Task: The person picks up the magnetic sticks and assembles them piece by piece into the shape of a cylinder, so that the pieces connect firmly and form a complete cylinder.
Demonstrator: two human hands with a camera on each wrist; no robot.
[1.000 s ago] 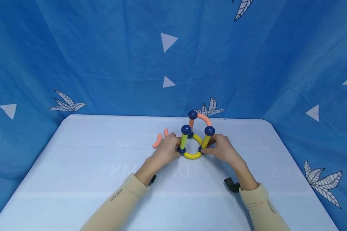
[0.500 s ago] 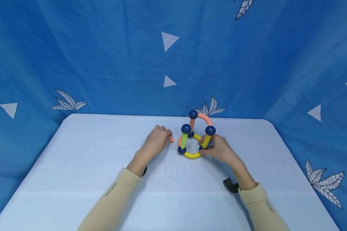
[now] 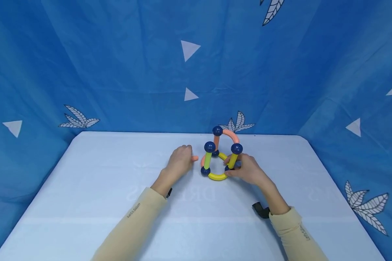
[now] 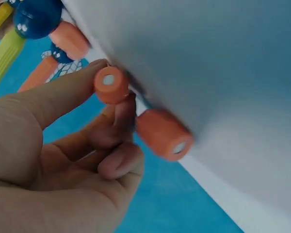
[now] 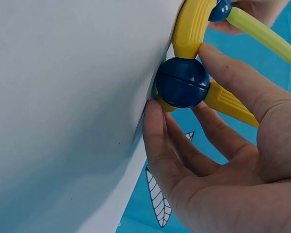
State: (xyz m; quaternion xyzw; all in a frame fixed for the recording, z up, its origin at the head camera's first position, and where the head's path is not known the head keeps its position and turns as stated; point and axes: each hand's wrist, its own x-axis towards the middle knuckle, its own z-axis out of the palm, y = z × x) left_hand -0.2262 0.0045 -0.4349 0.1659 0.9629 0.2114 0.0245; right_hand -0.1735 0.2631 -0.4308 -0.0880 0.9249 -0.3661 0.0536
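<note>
A magnetic ball-and-rod frame stands upright on the table, with dark blue balls, yellow, green and orange rods and a ring-shaped base. At its lower right corner my right hand holds the blue ball; the thumb lies by the yellow curved rod and the fingers are round the ball's other side. Left of the frame, my left hand pinches an orange rod between thumb and finger. A second orange rod lies close by its fingertips. The head view hides most of both loose rods.
The white table stretches around the hands, and a blue patterned curtain hangs behind and beside it. Black wrist straps show near the sleeves. The frame's tall top balls rise near the table's back edge.
My left hand has let go of the frame's lower left corner, moved left and taken hold of a loose orange rod. The right hand has stayed at the lower right ball.
</note>
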